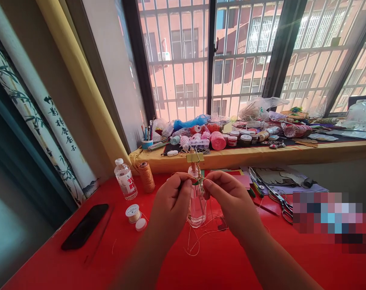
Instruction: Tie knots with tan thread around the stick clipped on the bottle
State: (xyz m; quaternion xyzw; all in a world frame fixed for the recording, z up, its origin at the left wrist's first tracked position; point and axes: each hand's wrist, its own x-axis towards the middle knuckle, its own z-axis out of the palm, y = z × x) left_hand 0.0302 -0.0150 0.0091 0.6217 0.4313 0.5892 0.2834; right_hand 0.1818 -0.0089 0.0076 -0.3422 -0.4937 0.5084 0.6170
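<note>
My left hand (177,197) pinches a thin cord between thumb and forefinger, at the left of a small knotted strand. Opposite it, my right hand (223,195) is closed in a pinch on cord at the strand's right side. The knotted strand (199,171) hangs in front of an upright clear bottle (197,211), below a yellowish clip (195,157) fixed at the bottle's top. Loose ends of thin cord (195,251) trail in loops over the red table. The fingers partly hide the knot and the bottle's neck.
On the left stand a labelled water bottle (126,181) and an orange thread cone (146,177). A white spool (133,212), a white cap (140,224) and a black phone (85,226) lie nearer. Scissors (281,199) rest at right. Craft supplies crowd the windowsill (246,155).
</note>
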